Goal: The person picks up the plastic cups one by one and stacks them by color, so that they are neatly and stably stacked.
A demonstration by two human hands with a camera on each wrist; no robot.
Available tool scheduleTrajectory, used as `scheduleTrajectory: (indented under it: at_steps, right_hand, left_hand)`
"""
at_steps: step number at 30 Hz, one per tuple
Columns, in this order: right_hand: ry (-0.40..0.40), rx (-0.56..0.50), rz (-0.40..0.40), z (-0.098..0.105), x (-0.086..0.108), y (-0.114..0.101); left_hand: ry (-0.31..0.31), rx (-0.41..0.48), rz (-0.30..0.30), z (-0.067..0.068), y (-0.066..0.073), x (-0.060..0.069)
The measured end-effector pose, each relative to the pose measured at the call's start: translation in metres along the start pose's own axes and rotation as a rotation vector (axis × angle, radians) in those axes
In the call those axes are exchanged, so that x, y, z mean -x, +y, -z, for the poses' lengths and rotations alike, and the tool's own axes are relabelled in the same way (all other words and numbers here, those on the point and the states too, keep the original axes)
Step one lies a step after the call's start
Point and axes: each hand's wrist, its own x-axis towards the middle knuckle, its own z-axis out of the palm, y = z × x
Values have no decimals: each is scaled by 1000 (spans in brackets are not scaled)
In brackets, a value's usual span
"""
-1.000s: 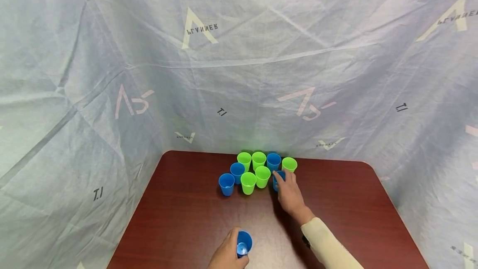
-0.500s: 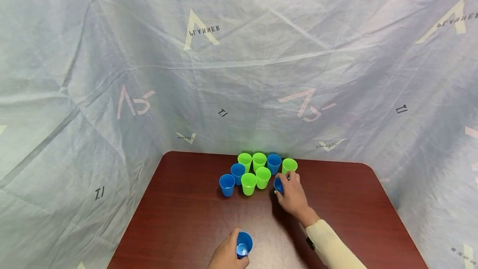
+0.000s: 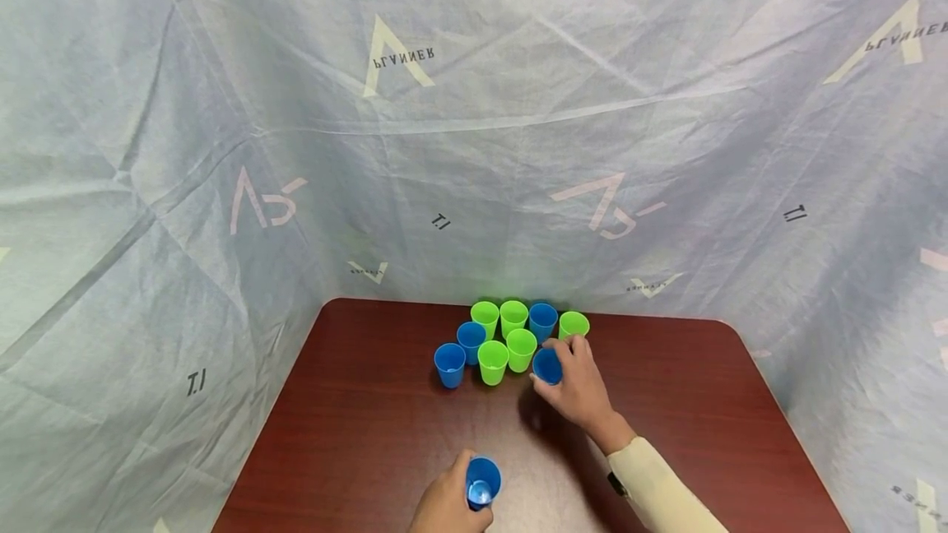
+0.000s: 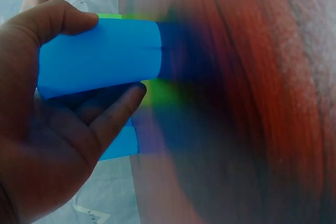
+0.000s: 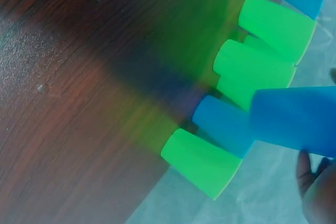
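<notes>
Near the front of the table, my left hand (image 3: 448, 502) grips a blue cup (image 3: 484, 482) by its side, mouth up. Seen from the left wrist, the thumb and fingers lie on opposite sides of this blue cup (image 4: 102, 53). My right hand (image 3: 581, 391) pinches another blue cup (image 3: 547, 366) near the rim, just right of the group of cups. In the right wrist view that blue cup (image 5: 296, 119) is off the tabletop, and only part of the hand (image 5: 320, 190) shows. Beside it stand a green cup (image 3: 522, 350) and a blue cup (image 3: 543, 321).
Several upright green and blue cups stand close together at the back, with a blue cup (image 3: 449, 365) leftmost and a green cup (image 3: 573, 326) rightmost. The brown wooden table (image 3: 355, 426) meets a grey printed fabric sheet (image 3: 444, 146) behind and at both sides.
My right hand has lifted its blue cup from its place by the group and moved it slightly left and nearer. The left hand and its blue cup have hardly moved.
</notes>
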Motion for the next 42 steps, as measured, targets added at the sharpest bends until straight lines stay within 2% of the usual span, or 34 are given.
scheduleTrajectory:
  at_steps: [7,13,19,24,31,35,42]
  right_hand:
    - [87,-38,139,4,-1,-7]
    - [77,-69,236,4,1,-13]
    - [56,-50,357,3,2,-18]
    - [31,-52,373,4,4,-24]
    - [-41,-15,422,4,7,-31]
    - [-46,-40,442,3,8,-36]
    - [-83,-47,428,3,10,-44]
  left_hand:
    - [1,-13,-9,0,0,0]
    - [-15,11,-3,0,0,0]
    - [-33,43,8,0,-2,-2]
    - [-43,53,15,1,-3,-1]
    - [-17,39,-55,2,-6,1]
    - [-18,58,-57,2,-5,1]
    - [-14,76,-82,3,-7,2]
